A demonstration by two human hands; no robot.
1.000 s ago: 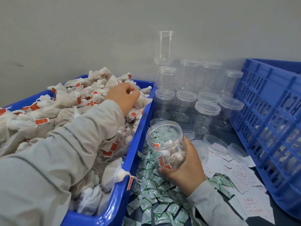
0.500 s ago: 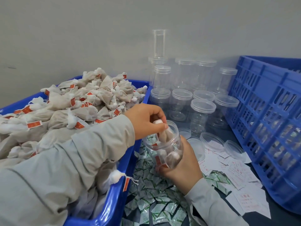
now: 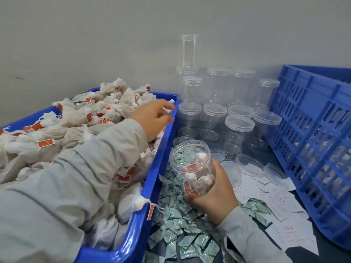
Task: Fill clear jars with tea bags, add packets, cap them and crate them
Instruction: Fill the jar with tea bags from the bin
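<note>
A right hand (image 3: 210,194) grips one clear open jar (image 3: 191,166) holding several red-tagged tea bags, while the left hand (image 3: 153,118), fingers loosely spread, hovers over the heaped tub (image 3: 163,149).

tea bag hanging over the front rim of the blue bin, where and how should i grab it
Pinch the tea bag at its gathered white knot, coming from above on the bin's inner side. The knot sits bunched on the blue bin rim, while the string and red tag dangle outside, too thin and loose to lift by. The left hand is probably nearest.
</note>
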